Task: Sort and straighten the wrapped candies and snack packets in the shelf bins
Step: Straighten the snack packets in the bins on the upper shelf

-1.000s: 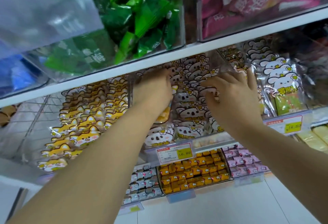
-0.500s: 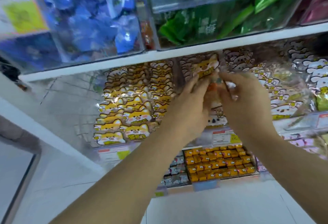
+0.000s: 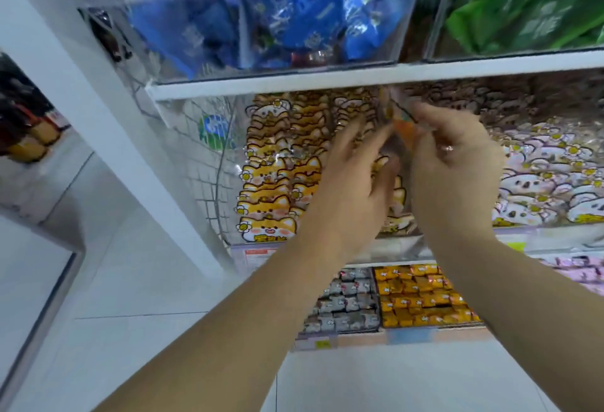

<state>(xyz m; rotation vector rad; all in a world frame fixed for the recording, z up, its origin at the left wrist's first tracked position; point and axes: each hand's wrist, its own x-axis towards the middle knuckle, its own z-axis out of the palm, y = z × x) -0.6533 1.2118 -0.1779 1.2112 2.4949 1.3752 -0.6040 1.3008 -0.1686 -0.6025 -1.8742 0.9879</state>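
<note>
Head view: right hand (image 3: 454, 163) grip pinched shut on an orange packet (image 3: 403, 124), held up in front of the fox-print packets (image 3: 271, 196). Left hand (image 3: 353, 176) fingers spread, holding nothing, just beside the packet. Looks like the sorting step: a stray going to its bin. Next move: slot it upright into the fox rows, clear of the white-print packets (image 3: 549, 183).

Showing: two hands, left hand (image 3: 351, 189) and right hand (image 3: 457, 169); one orange packet (image 3: 397, 117) between them; three shelf levels; orange cat packets (image 3: 271, 202) and white animal packets (image 3: 549, 189), too many for counting.
</note>
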